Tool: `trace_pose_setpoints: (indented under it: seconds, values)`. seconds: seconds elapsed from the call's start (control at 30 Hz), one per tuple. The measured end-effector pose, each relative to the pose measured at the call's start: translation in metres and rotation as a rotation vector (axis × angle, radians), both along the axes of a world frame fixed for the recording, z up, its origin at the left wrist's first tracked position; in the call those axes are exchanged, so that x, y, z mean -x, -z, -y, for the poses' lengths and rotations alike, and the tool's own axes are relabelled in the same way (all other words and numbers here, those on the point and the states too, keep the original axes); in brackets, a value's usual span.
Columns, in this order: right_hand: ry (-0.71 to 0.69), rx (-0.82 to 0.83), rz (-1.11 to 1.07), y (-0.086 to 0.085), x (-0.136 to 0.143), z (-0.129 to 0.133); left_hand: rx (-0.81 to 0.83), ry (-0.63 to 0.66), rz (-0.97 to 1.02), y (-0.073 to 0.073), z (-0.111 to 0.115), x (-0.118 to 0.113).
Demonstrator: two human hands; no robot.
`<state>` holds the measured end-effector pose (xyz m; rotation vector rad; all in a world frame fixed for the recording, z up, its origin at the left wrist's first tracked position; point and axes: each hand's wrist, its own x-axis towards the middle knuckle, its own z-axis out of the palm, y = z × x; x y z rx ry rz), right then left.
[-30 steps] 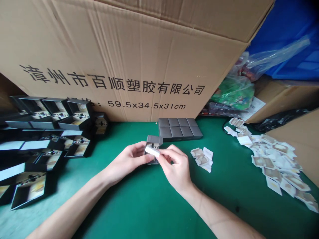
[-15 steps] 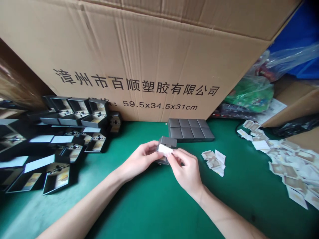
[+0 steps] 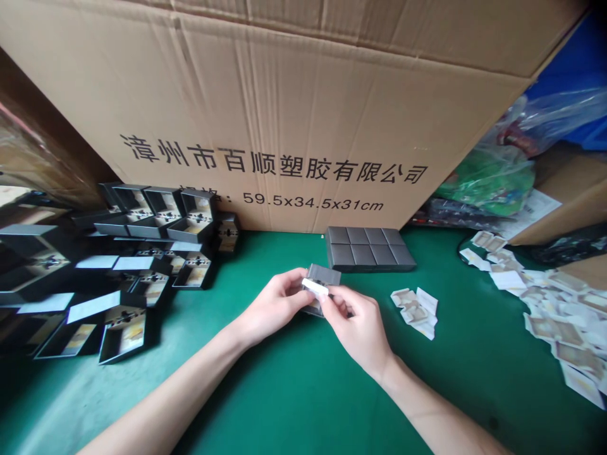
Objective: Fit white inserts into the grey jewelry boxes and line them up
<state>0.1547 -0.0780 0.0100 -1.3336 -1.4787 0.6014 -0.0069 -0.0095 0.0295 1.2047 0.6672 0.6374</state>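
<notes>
A small dark grey box [image 3: 324, 274] with its lid raised is held between my hands at the middle of the view. My left hand [image 3: 279, 302] grips the box's left side, its thumb against a white piece [image 3: 315, 287] at the opening. From the right, my right hand [image 3: 356, 316] pinches the right end of that white piece. The fingers hide much of the box's inside. Just behind stands a block of closed grey boxes [image 3: 370, 248]. Right of my right hand lie a few folded white inserts [image 3: 415, 309].
Several open dark boxes [image 3: 124, 335] crowd the left side of the green table [image 3: 284, 404]. A large cardboard carton [image 3: 284, 95] rises at the back. Many white inserts [image 3: 564, 316] are heaped at the right, near plastic bags [image 3: 493, 177].
The view has shifted slightly, so the surroundings appear further right. The white piece between my hands looks narrower and tilted differently; both hands keep their hold.
</notes>
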Motion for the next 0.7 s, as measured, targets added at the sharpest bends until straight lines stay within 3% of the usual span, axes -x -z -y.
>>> trace_pose_setpoints:
  seconds: [0.3,0.47,0.7]
  values:
    - [-0.016,-0.103,0.055,-0.001,0.0016,0.0035,-0.079,-0.048,-0.069,0.0007,0.0013,0.0019]
    - [0.033,-0.214,0.174,0.0007,0.0012,0.0059,-0.063,-0.045,-0.063,-0.0002,0.0032,0.001]
    - [0.082,-0.231,0.189,0.0021,0.0002,0.0045,-0.03,-0.05,-0.025,0.0032,0.0016,-0.0013]
